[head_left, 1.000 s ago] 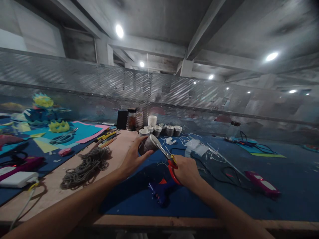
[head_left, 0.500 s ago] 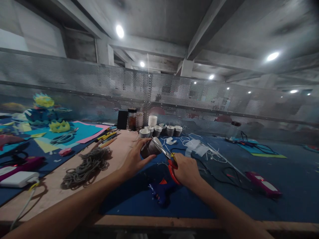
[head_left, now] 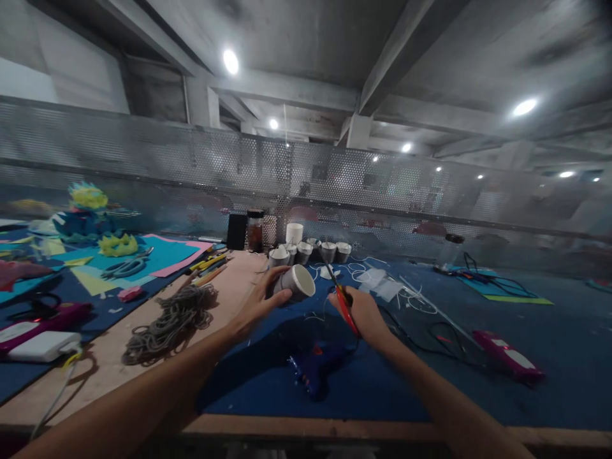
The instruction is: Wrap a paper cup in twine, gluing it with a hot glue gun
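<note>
Cup [head_left: 292, 285] tilted, mouth twd R, held over table [head_left: 258, 389] mid-scene; my L hand [head_left: 261, 299] grip clamped on it. R hand [head_left: 366, 313] grip clamped on red-handled scissors [head_left: 345, 307], just R of cup. Glue gun [head_left: 313, 371] nearer; small cups [head_left: 304, 254] far.

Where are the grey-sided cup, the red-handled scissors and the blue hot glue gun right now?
Grey-sided cup [head_left: 290, 284]: head view, on its outer wall beside the rim.
Red-handled scissors [head_left: 345, 307]: head view, on the red handle.
Blue hot glue gun [head_left: 318, 368]: head view, on the body.
</note>
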Demonstrator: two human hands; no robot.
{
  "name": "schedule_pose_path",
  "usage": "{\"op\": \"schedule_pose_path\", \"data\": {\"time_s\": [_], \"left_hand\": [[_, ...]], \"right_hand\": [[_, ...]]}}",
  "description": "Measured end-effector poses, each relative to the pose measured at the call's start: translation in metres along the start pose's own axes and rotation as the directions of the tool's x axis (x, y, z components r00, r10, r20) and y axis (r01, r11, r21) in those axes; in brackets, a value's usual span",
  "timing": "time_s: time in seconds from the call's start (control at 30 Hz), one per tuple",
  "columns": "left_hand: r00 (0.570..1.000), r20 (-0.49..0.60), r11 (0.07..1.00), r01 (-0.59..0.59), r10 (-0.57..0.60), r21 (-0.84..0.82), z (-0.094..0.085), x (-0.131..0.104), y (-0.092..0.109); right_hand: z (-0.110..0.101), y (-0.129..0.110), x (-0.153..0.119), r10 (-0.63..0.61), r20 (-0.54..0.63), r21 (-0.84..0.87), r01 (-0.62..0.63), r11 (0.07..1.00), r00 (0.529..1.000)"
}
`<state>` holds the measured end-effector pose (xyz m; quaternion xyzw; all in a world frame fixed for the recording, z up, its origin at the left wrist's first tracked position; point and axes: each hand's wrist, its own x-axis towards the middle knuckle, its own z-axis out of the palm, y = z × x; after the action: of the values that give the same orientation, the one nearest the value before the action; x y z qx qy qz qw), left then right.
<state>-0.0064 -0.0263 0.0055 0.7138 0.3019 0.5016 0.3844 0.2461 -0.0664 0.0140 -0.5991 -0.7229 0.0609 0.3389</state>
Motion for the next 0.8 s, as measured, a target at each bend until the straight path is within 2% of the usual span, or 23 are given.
{"op": "schedule_pose_path", "data": {"time_s": [0.1, 0.2, 0.33, 0.5, 0.6, 0.73, 0.8], "left_hand": [[0.995, 0.087, 0.989, 0.068, -0.057, -0.129, -0.002, 0.0, 0.002], [0.97, 0.22, 0.958, 0.156, -0.103, -0.239, -0.002, -0.001, 0.007], [0.921, 0.344, 0.898, 0.299, -0.183, -0.322, -0.003, -0.002, 0.012], [0.893, 0.395, 0.84, 0.375, -0.215, -0.392, -0.007, -0.001, 0.009], [0.88, 0.424, 0.821, 0.396, -0.213, -0.411, -0.008, 0.001, 0.007], [0.867, 0.448, 0.784, 0.429, -0.218, -0.448, -0.009, 0.004, 0.004], [0.869, 0.447, 0.777, 0.427, -0.212, -0.463, -0.01, 0.004, 0.003]], "right_hand": [[-0.003, -0.006, 0.017, -0.048, 0.028, 0.214, 0.041, 0.976, 0.998], [-0.007, -0.022, 0.034, -0.093, 0.09, 0.402, 0.05, 0.914, 0.992], [-0.012, -0.046, 0.049, -0.132, 0.2, 0.495, 0.016, 0.869, 0.971], [-0.011, -0.051, 0.056, -0.202, 0.261, 0.586, 0.012, 0.81, 0.944], [-0.009, -0.049, 0.059, -0.213, 0.29, 0.632, -0.02, 0.775, 0.933], [-0.007, -0.049, 0.063, -0.21, 0.261, 0.658, -0.014, 0.753, 0.942], [-0.008, -0.049, 0.065, -0.202, 0.304, 0.669, -0.057, 0.741, 0.931]]}}
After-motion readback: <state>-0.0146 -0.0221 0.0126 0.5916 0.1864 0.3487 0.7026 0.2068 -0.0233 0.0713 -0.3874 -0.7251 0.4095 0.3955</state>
